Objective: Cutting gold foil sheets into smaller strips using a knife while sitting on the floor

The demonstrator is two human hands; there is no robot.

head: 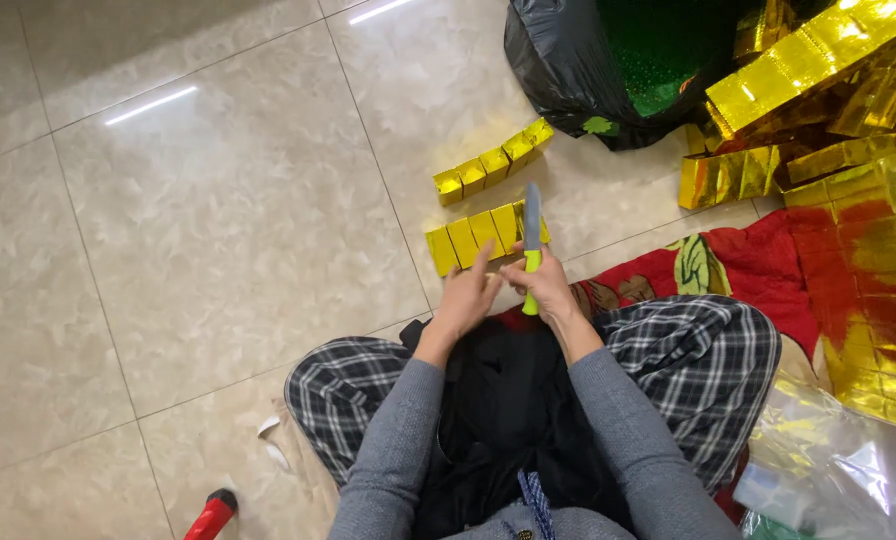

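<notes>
Red object (212, 514) cut off below

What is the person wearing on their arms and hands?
Both arms are in long grey sleeves of a soft knit that reach to the wrists. The left sleeve and the right sleeve look the same, plain with no pattern. The left hand and the right hand are bare: no gloves, and no rings or watch that I can see.

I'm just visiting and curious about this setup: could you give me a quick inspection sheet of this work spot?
Surface: glossy beige tiled floor.
Job's things: knife with green handle; near gold foil strip.
Clutter: second gold strip, gold foil stack, black bag.
Grippers: right hand grips the knife; left hand touches the near strip.
Cables: nothing seen.
Surroundings: red patterned mat, clear plastic.
</notes>
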